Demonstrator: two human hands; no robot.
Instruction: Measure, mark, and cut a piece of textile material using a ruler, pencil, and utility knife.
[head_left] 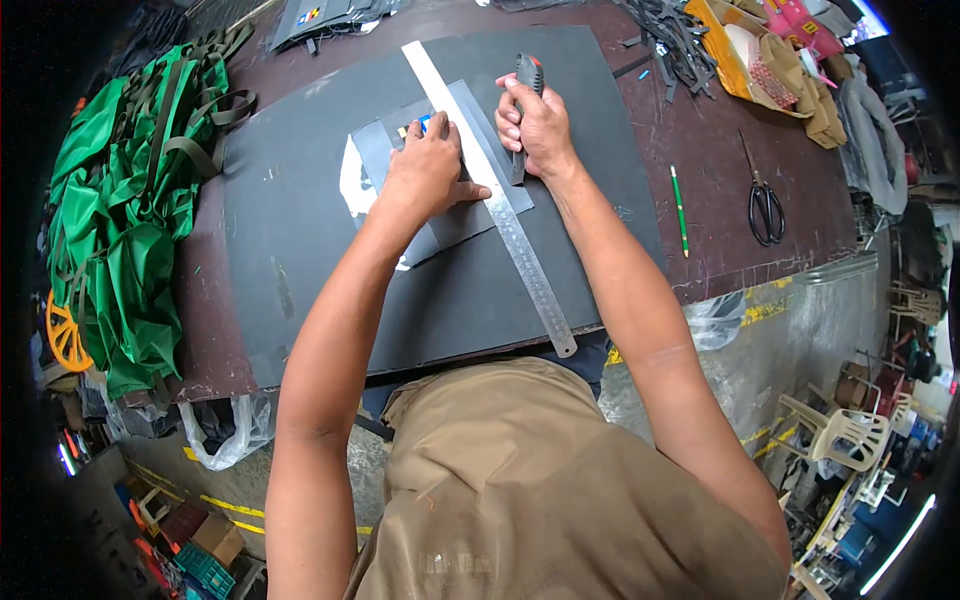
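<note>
Head view, looking down at a dark brown workbench (700,250). One large black cutting mat (300,260) laid across the bench. One grey sheet (455,215) lying on the mat, near its upper middle, with a white patch and a small blue-and-yellow patch showing at its left and top edges. One long steel ruler (510,225) set diagonally over the sheet, running from upper left to lower right, its lower end past the mat's near edge.

Left hand (425,170): flat, fingers together and pressed down on the sheet just left of the ruler, thumb stretched out to the ruler's edge. Right hand (540,125): closed in a fist around one utility knife (525,90), grey and black with a red mark, held steeply with the blade end down along the ruler's right edge, over the sheet.

Elsewhere on the bench: one green pencil (679,210) and one pair of black scissors (765,205) to the right, well apart from the hands; one heap of green fabric with olive straps (130,200) at far left; one tangle of black strips (670,40) at the top.
</note>
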